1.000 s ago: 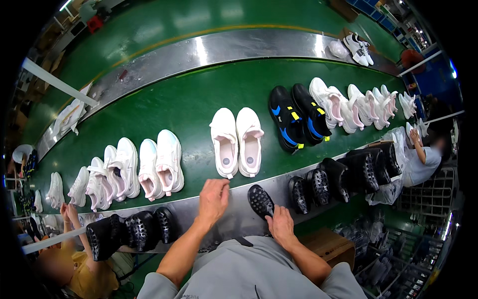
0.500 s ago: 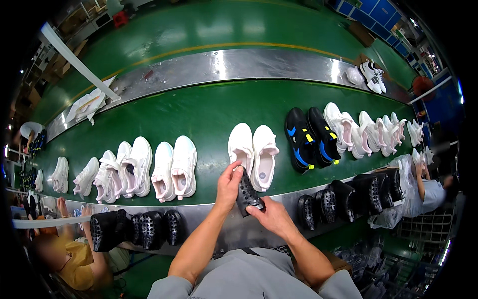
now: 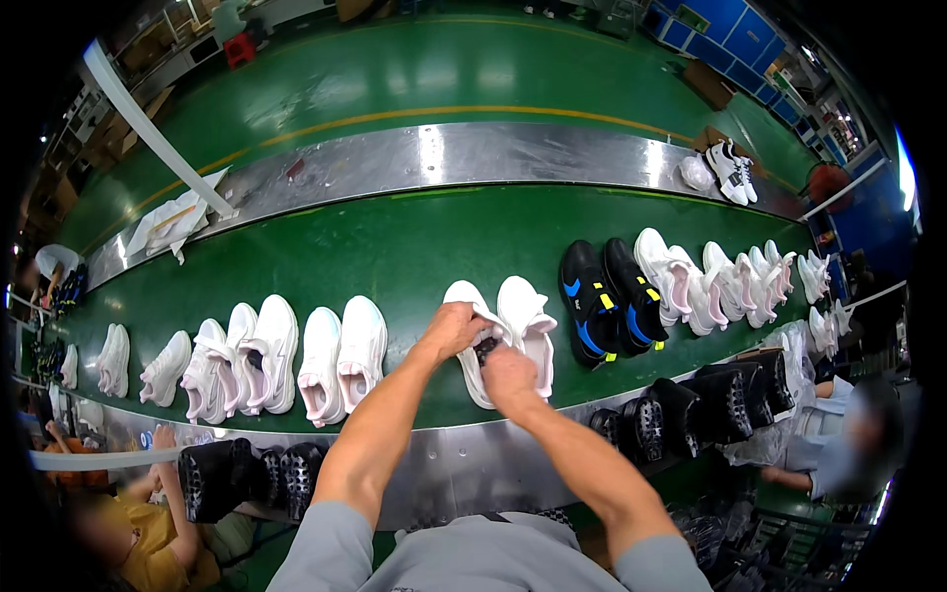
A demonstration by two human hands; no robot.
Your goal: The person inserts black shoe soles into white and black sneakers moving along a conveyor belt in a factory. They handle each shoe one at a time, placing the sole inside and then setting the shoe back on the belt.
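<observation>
A pair of white shoes lies in front of me on the green belt. Over the left white shoe [image 3: 464, 295], my left hand [image 3: 456, 329] is closed on the upper at the opening, pulling it aside. My right hand [image 3: 513, 378] is closed at the heel end of that shoe's opening, on a black studded insert [image 3: 486, 347]. Only a small dark part of the insert shows inside the shoe; the rest is hidden by the hand and upper. Its mate, the right white shoe [image 3: 523, 308], lies alongside with its tongue folded over.
Several white shoes [image 3: 359, 335] stand leftward on the green belt [image 3: 414, 237]. To the right are black-and-blue shoes [image 3: 590, 301] and more white ones. Black studded pieces [image 3: 725, 405] line the near metal ledge [image 3: 434, 469] on both sides. Co-workers sit at either end.
The black insert, held in both hands in front of the shoes before, is now partly inside the left white shoe. My left hand has moved onto that shoe's upper; both hands have moved forward.
</observation>
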